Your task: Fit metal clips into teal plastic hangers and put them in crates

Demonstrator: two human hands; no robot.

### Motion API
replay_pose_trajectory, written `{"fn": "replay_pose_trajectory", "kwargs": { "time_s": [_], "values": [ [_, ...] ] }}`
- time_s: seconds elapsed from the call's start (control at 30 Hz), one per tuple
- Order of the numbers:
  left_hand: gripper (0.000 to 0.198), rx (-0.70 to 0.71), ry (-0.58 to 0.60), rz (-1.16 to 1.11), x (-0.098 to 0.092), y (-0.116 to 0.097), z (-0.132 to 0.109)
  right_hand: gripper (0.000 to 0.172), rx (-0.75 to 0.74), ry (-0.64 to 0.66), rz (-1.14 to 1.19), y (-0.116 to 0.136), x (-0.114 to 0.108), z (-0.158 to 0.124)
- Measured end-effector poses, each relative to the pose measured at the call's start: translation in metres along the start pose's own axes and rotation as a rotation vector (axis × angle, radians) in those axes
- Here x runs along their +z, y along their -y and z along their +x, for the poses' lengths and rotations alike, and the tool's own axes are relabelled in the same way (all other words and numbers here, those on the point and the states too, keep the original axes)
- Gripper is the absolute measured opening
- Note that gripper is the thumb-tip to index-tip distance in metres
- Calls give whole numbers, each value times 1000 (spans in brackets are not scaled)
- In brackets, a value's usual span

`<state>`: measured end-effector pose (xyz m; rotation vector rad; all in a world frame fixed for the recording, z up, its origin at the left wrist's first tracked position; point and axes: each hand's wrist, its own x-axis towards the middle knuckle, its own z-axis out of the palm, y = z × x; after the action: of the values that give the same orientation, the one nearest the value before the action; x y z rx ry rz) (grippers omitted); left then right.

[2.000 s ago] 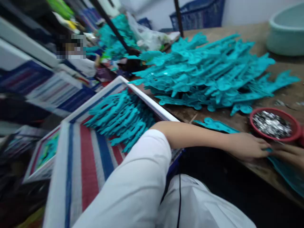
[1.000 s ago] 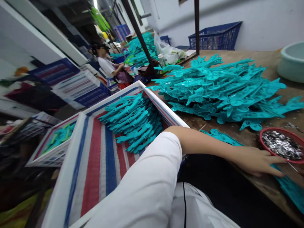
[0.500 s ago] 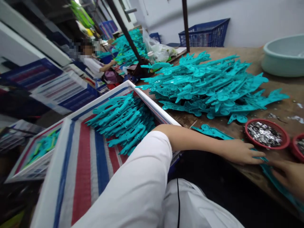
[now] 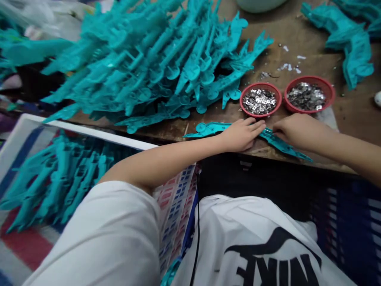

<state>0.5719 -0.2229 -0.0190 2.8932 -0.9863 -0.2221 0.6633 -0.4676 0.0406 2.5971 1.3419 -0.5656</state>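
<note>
A long teal moulded plastic piece (image 4: 238, 128) lies flat at the wooden table's near edge (image 4: 208, 139). My left hand (image 4: 241, 135) presses on its middle, and my right hand (image 4: 293, 131) has its fingertips on the part just to the right. Right above my hands stand a red bowl (image 4: 262, 84) and a second red bowl (image 4: 309, 78), both filled with small silver metal bits. A big heap of similar teal pieces (image 4: 149, 67) lies to the left of the bowls. My left forearm crosses over a white-rimmed striped bin (image 4: 89, 133) holding neatly stacked teal pieces (image 4: 56, 178).
Crumpled teal strips (image 4: 351, 43) lie at the table's upper right, with silver flecks scattered nearby. A pale green basin (image 4: 258, 3) is cut off at the top edge. A dark blue crate (image 4: 348, 210) sits below the table at right, beside my white printed shirt (image 4: 262, 246).
The view has swung down and right, bringing both red bowls fully into sight. Both my hands now rest on the teal piece, and the far room and the co-worker have left the view.
</note>
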Motion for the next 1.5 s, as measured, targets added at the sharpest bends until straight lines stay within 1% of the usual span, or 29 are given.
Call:
{"fn": "replay_pose_trajectory", "kwargs": {
  "time_s": [0.07, 0.17, 0.23, 0.33, 0.4, 0.47, 0.57, 0.67, 0.73, 0.77, 0.87, 0.93, 1.0, 1.07, 1.13, 1.23, 1.37, 1.5],
  "values": [
    [83, 4, -3, 9, 3, 1, 1, 39, 24, 8, -30, -1, -5, 0],
    [81, 10, 3, 15, 6, 2, 3, 34, -2, -37, 7, 0, -7, -1],
    [80, 6, 9, 12, 6, 1, 3, 34, -15, -48, 33, 1, -4, -1],
    [83, 2, 13, 10, 5, 1, 2, 35, 21, -37, 48, 1, 4, 1],
    [85, -3, 19, 12, 4, 1, 1, 32, 41, -23, 65, 0, 8, 3],
    [86, -3, 26, 10, 4, 2, 1, 29, 44, -19, 93, 0, 7, 4],
    [87, 10, 20, -6, 6, 3, 1, 28, 76, 26, 92, 11, -6, 1],
    [88, 16, 10, -30, 8, 3, 2, 36, 150, 124, 6, 28, -23, -6],
    [88, 17, 8, -44, 7, 3, 3, 40, 172, 157, -31, 34, -27, -8],
    [88, 16, 11, -47, 6, 3, 4, 39, 163, 143, -33, 33, -25, -7],
    [87, 19, 16, -58, 3, 5, 6, 32, 100, 37, -4, 24, -13, -3],
    [84, 20, 7, -80, 1, 7, 6, 34, 78, 11, -13, 16, -8, -2],
    [87, 6, -5, -113, 1, 10, 6, 38, 72, 61, -43, 8, -10, -4],
    [94, -16, -10, -136, 1, 11, 6, 38, 84, 87, -61, 0, -16, -7],
    [98, -21, -11, -142, 1, 12, 4, 35, 99, 66, -49, -8, -20, -8],
    [95, -1, -6, -131, -1, 11, 3, 33, 71, -1, -3, -17, -18, -7],
    [90, 23, 3, -111, -4, 9, 3, 34, 19, -10, 34, -13, -10, -3],
    [85, 38, -8, -106, -2, 11, 3, 34, 6, 11, 27, -4, -8, 0]
  ]
}}
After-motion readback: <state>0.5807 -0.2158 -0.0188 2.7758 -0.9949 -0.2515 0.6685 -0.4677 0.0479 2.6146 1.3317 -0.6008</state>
